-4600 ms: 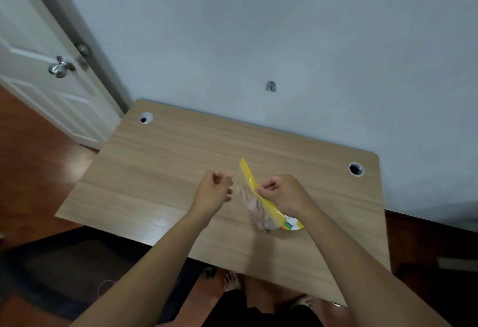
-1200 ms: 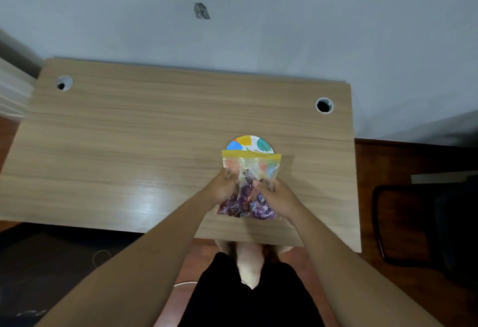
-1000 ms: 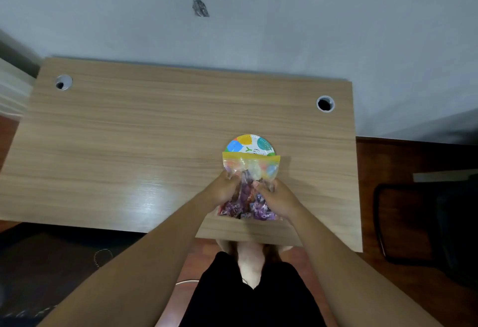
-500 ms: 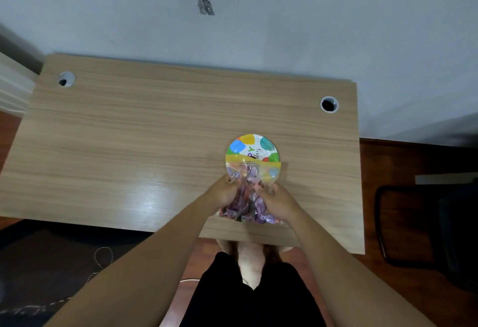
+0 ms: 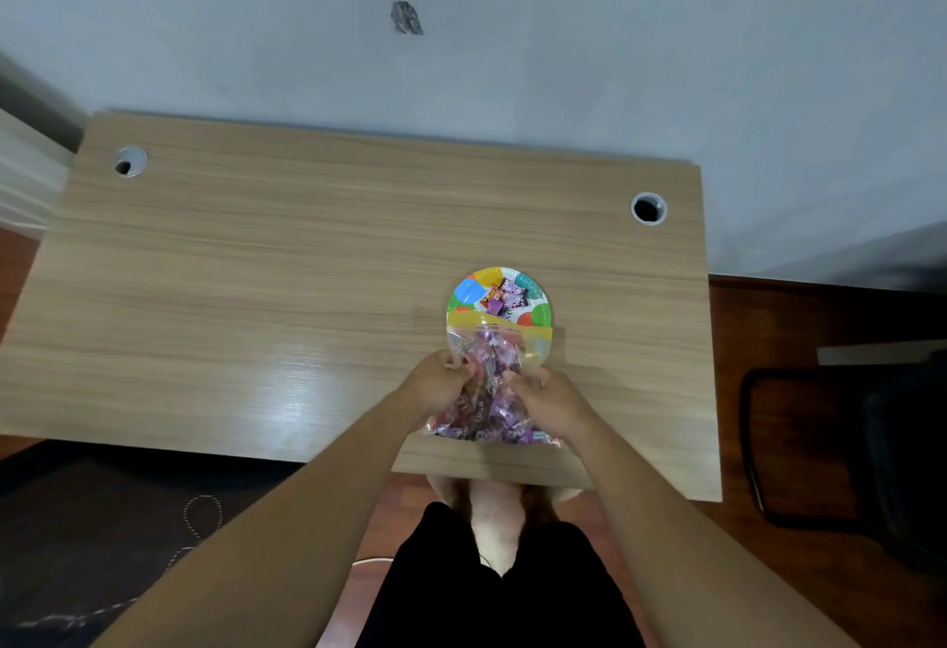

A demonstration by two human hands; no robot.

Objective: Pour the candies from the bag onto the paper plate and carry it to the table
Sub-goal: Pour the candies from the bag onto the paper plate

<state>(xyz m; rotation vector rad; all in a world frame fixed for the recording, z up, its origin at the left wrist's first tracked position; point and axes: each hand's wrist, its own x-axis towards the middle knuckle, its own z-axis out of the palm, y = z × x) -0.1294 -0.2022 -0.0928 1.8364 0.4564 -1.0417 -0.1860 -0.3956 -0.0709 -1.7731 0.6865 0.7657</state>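
On the near right part of the wooden desk (image 5: 266,288), a clear plastic bag (image 5: 492,381) with a yellow zip strip is held by both hands. Both are closed on the soft plastic: the left hand (image 5: 435,383) pinches the left side of the bag and the right hand (image 5: 551,399) pinches the right side. The bag is thin and wrinkled, and it is full of small wrapped candies (image 5: 481,417), mostly purple and pink, with shiny wrappers. Its yellow mouth points to the far side and lies over the near edge of a round paper plate (image 5: 464,288). This plate is flat on the desk, with a rim of bright patches in blue, green, orange and yellow, and a white middle. A few candies already lie on the plate's middle; the rest are inside the bag. The desk top is a smooth laminate with a light wood grain, and a pale light shines on it near the left arm. Two round cable holes with grey rings are in it, one at the far left (image 5: 130,161) and one at the far right (image 5: 648,208). Behind the desk stands a plain pale wall (image 5: 563,58) with one small dark mark (image 5: 406,18). Around the desk, the floor (image 5: 820,570) is dark reddish wood, and a dark chair (image 5: 845,447) stands at the right.
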